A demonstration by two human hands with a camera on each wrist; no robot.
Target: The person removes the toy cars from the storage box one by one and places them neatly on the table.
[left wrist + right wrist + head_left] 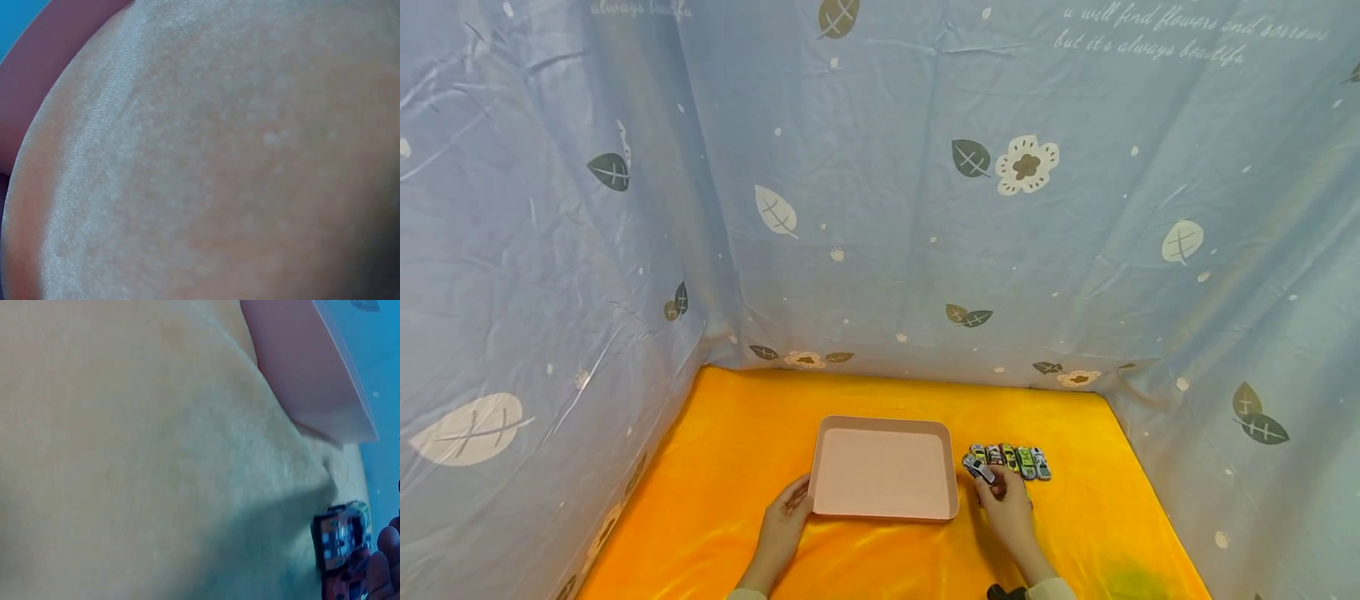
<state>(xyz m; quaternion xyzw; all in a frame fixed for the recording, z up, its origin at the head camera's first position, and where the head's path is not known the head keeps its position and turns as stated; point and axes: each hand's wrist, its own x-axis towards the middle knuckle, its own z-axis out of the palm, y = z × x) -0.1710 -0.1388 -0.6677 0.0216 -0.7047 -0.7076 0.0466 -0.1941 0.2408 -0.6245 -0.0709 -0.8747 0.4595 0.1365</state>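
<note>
A shallow pink rectangular tray [883, 471] lies on the yellow cloth. My left hand [784, 518] holds the tray by its lower left edge, thumb and fingers against the side wall. To the right of the tray, my right hand [1009, 512] pinches a silver-grey toy car [980, 468] between thumb and fingers. The held car is just in front of a row of several small toy cars [1026, 462]. Part of another car is hidden under the right hand. In the right wrist view, toy cars [340, 540] appear beside the fingertips [387, 550].
Yellow cloth [730, 442] covers the surface under the tray and cars. Blue curtains [880, 208] printed with leaves and flowers hang at the back and both sides. A dark object [1003, 592] shows beside the right wrist. Skin fills most of the left wrist view.
</note>
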